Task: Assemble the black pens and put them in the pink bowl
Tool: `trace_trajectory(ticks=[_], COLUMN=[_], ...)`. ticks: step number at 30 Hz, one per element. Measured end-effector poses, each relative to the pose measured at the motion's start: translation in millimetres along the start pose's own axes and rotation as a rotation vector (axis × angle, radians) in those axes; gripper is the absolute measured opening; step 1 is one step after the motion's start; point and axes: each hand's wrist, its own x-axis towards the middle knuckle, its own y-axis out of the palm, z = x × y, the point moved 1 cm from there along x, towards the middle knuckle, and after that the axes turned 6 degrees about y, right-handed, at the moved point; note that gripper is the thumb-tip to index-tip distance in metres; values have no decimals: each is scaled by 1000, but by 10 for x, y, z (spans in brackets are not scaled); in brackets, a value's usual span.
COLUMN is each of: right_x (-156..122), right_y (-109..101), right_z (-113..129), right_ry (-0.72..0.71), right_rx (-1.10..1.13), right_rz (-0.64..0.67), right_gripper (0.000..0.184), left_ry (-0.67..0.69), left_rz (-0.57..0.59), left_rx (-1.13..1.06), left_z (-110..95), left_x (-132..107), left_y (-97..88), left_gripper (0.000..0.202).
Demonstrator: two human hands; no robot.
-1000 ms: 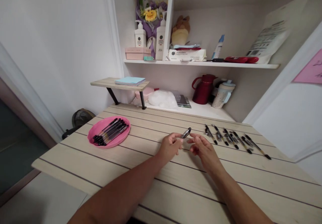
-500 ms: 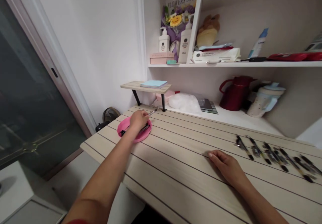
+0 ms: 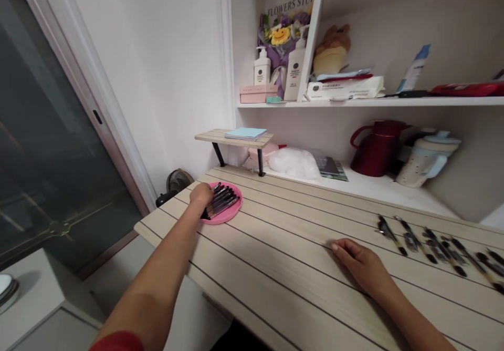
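My left hand (image 3: 201, 193) reaches out to the near left edge of a pink tray (image 3: 235, 212) at the table's far left. Its fingers are curled down onto the ends of several black pens (image 3: 223, 202) lying in the tray, and whether they grip one is hidden. My right hand (image 3: 359, 265) lies flat, palm down, on the wooden table (image 3: 275, 267), fingers stretched out and holding nothing. A row of several pens and pen parts (image 3: 429, 240) lies on the table to the right of that hand.
A small wooden riser (image 3: 232, 137) with a blue notebook stands behind the tray. A red jug (image 3: 376, 146) and a white cup (image 3: 427, 159) sit on the lower shelf. The upper shelf (image 3: 354, 101) holds bottles and boxes. A glass door (image 3: 47, 146) is on the left.
My left hand carried a pen from the middle of the table over to the pink tray and has lowered onto the pens there. My right hand settled flat on the table.
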Motion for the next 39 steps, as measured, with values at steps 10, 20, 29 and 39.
trace_trajectory(ticks=[10, 20, 29, 39], right_x=[-25, 25, 333, 355], right_y=[-18, 20, -718, -800], right_z=[95, 165, -173, -537], right_ry=[3, -14, 359, 490], right_rx=[18, 40, -494, -565], right_rz=[21, -17, -250, -272], right_gripper=[35, 28, 31, 31], left_ry=[43, 445, 282, 217], left_rz=[-66, -90, 851, 900], left_rx=[-5, -634, -1412, -1429], left_z=[-55, -1118, -2262, -2404], left_x=[-61, -609, -1795, -1970], left_y=[-24, 65, 739, 1228], left_gripper=[20, 31, 26, 26])
